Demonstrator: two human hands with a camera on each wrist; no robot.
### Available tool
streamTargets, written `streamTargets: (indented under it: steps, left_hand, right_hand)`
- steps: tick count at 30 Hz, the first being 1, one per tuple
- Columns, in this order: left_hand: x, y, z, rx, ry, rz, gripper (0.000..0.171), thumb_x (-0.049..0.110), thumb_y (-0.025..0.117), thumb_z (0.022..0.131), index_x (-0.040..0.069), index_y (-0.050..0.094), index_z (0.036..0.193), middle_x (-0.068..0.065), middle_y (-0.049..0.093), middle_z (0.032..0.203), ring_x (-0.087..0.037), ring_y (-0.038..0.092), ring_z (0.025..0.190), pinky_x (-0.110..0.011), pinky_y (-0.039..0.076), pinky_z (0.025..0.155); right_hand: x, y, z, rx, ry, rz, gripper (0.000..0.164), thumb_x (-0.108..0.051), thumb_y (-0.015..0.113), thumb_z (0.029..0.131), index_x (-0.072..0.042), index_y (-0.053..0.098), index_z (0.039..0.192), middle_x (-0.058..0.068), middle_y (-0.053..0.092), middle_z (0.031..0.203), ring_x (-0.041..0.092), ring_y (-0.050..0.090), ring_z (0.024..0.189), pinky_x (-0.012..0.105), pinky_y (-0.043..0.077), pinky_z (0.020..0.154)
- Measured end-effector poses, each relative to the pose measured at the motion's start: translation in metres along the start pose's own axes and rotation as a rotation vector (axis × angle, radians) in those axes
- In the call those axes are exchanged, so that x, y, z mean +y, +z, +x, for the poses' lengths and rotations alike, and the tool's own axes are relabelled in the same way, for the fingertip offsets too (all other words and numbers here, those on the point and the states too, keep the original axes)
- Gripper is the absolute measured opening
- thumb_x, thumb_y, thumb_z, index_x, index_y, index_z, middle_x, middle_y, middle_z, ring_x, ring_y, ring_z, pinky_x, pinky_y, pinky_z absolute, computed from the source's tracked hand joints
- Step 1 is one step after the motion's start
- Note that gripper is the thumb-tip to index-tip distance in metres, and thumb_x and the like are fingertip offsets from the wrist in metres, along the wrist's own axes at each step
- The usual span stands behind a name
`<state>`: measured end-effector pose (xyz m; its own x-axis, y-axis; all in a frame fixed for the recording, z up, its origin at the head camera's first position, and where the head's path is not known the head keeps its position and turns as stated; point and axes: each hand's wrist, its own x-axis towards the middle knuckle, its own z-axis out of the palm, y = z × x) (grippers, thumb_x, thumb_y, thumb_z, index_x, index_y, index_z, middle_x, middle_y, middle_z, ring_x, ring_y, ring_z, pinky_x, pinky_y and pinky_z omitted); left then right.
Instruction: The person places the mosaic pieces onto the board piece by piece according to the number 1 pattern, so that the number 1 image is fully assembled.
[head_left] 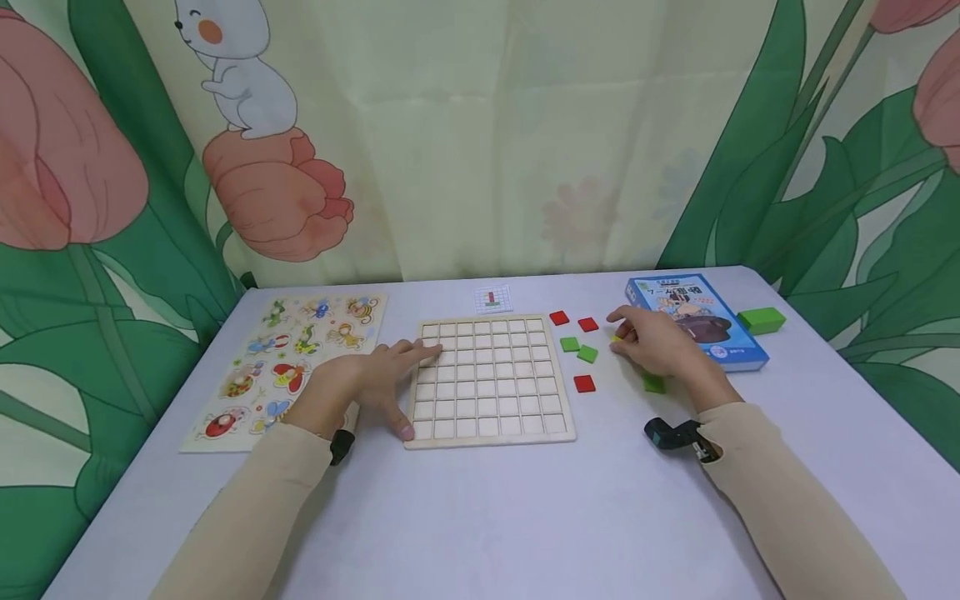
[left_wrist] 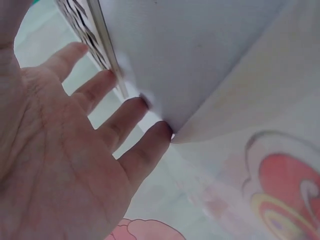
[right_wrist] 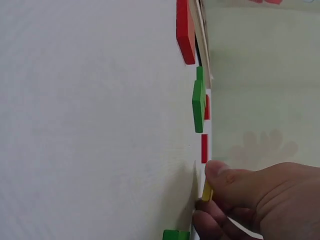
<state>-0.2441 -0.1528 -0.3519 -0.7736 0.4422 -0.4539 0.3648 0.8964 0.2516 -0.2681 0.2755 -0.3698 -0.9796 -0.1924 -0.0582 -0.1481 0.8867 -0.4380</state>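
A wooden grid board (head_left: pixel 488 389) with pale square cells lies flat on the white table. My left hand (head_left: pixel 375 382) rests along its left side, thumb at the near corner and fingers stretched over the edge; the left wrist view shows the palm (left_wrist: pixel 60 160) with fingers spread. To the right of the board, my right hand (head_left: pixel 654 340) pinches a small yellow square tile (right_wrist: pixel 207 191) between thumb and fingers. A green tile (head_left: pixel 654 383) lies under that hand. Between hand and board are red tiles (head_left: pixel 584 383) and green tiles (head_left: pixel 570 344).
A small card (head_left: pixel 492 299) with a grid picture lies behind the board. At the left is a sheet of insect pictures (head_left: pixel 306 340). A blue box (head_left: pixel 693 317) and a green block (head_left: pixel 761 320) sit at the right. A printed curtain (head_left: pixel 480 150) hangs behind the table.
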Motion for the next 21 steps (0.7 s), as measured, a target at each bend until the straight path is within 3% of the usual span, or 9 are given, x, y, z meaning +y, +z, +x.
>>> streamTargets:
  steps: [9,16,21]
  left_hand:
    - [0.002,0.0,0.005,0.001,-0.025,0.011,0.134,0.054,0.096,0.061,0.03,0.014,0.165,-0.012,0.014,0.171,-0.053,0.018,0.151,-0.071,0.028,0.112]
    - [0.002,0.0,0.004,0.017,0.008,0.005,0.134,0.054,0.096,0.062,0.028,0.015,0.165,-0.013,0.015,0.17,-0.053,0.021,0.149,-0.07,0.03,0.112]
    - [0.0,0.001,0.003,0.02,-0.01,-0.001,0.135,0.053,0.096,0.062,0.027,0.014,0.165,-0.013,0.013,0.171,-0.054,0.017,0.151,-0.069,0.028,0.114]
  right_hand:
    - [0.004,-0.006,-0.005,-0.025,-0.047,0.167,0.044,-0.021,0.066,0.101,-0.011,0.055,0.143,0.014,0.062,0.124,0.031,0.061,0.105,0.041,0.05,0.089]
    - [0.004,-0.011,-0.007,-0.042,-0.068,0.268,0.041,-0.023,0.065,0.103,-0.012,0.057,0.141,0.013,0.059,0.129,0.031,0.06,0.113,0.044,0.048,0.097]
    - [0.001,-0.008,-0.002,-0.059,-0.117,0.331,0.036,-0.024,0.067,0.102,-0.009,0.063,0.134,0.012,0.06,0.133,0.031,0.061,0.116,0.045,0.048,0.099]
